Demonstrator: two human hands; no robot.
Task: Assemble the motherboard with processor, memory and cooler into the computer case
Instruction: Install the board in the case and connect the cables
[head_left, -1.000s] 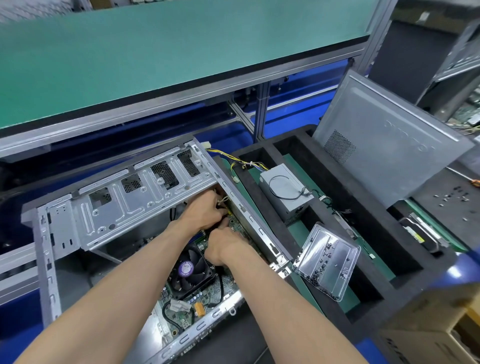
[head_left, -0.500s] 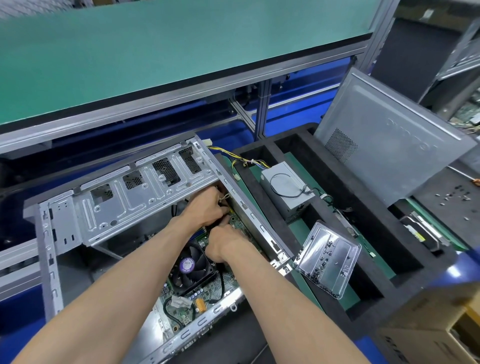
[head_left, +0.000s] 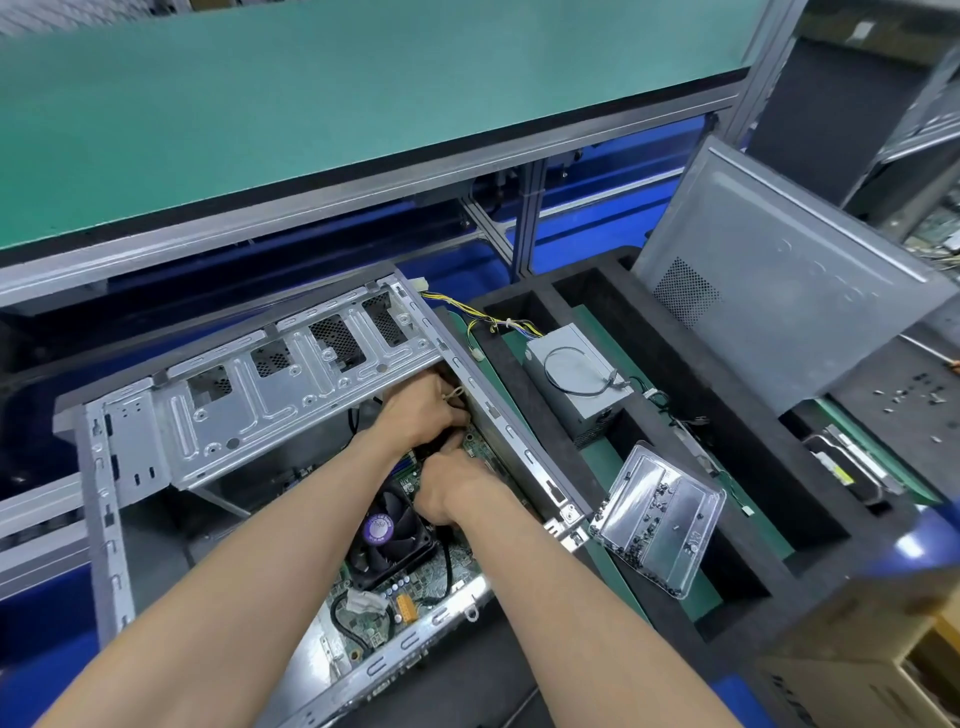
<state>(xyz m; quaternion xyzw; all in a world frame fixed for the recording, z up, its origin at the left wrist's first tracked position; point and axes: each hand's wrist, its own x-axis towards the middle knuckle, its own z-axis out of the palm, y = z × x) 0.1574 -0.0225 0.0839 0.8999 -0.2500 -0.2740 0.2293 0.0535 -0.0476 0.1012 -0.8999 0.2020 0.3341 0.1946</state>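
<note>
Both forearms entered from the bottom edge and converged inside the open computer case (head_left: 130, 441), which lay on its side on the bench. The motherboard (head_left: 363, 618) sat on the case floor, with the cooler (head_left: 387, 535) mounted on it, its fan facing up and a purple label at the hub. The right hand (head_left: 452, 483) was knuckles-up just beyond the cooler, fingers curled down toward the board; whatever they held was hidden beneath the hand, so its grip could not be determined. The left hand (head_left: 421, 410) lay touching it on the far side, fingers curled, tucked under the case's drive bracket (head_left: 270, 384) and against the case's right rail; a pale cable tie or wire loop showed at its knuckles, but a hold could not be confirmed. Right of the case, a clear plastic screw tray (head_left: 660, 514) leaned on the black foam organizer (head_left: 737, 467). Farther back, a power supply (head_left: 576, 379) sat in the foam, and the grey side panel (head_left: 779, 291) stood behind it.
</note>
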